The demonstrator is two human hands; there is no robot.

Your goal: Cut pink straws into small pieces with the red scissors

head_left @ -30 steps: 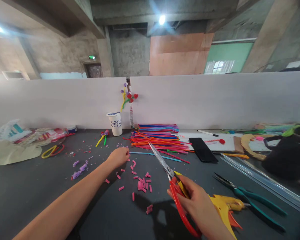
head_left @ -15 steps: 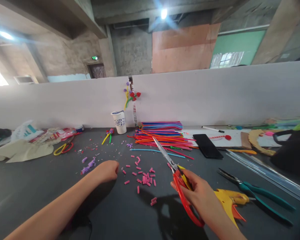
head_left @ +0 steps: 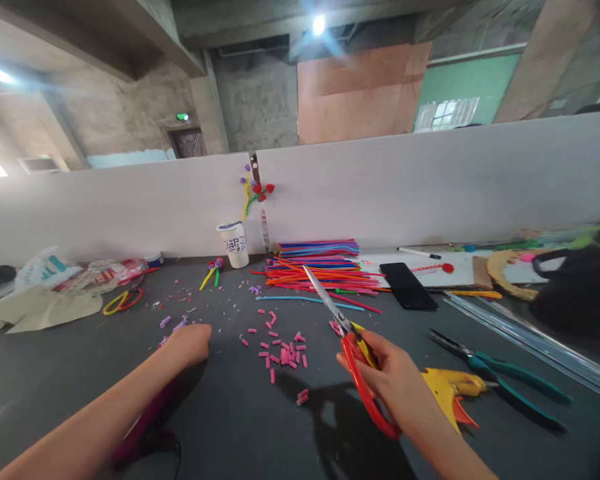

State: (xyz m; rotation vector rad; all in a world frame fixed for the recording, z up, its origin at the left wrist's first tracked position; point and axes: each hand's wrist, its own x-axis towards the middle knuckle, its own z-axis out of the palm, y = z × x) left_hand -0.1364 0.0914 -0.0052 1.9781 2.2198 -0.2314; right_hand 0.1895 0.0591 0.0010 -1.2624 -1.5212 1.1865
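Purple fuzz (head_left: 165,321) on dark counter (head_left: 230,420), just beyond left grip (head_left: 193,343); that grip curled in, underside hidden, cannot tell whether it holds anything. Short pink pieces (head_left: 286,355) scattered between grips, pipe cleaners (head_left: 320,269) heaped beyond. Scissors (head_left: 347,327) in right grip (head_left: 397,375), clamped round the handles (head_left: 356,363); blades (head_left: 326,298) point forward-left.

The left hand (head_left: 194,340) is curled with its fingertips turned out of sight, so whether it grips anything cannot be told; it partly covers the purple fuzzy scraps (head_left: 181,321). Both forearms run off the frame. A magenta object (head_left: 139,430) lies half hidden beneath the left one, its nature unclear. The right hand (head_left: 387,370) conceals part of the scissors' (head_left: 344,323) handles, and its forearm blocks the glue gun's (head_left: 447,390) lower end. The right edge cuts a blurred black object (head_left: 570,293).
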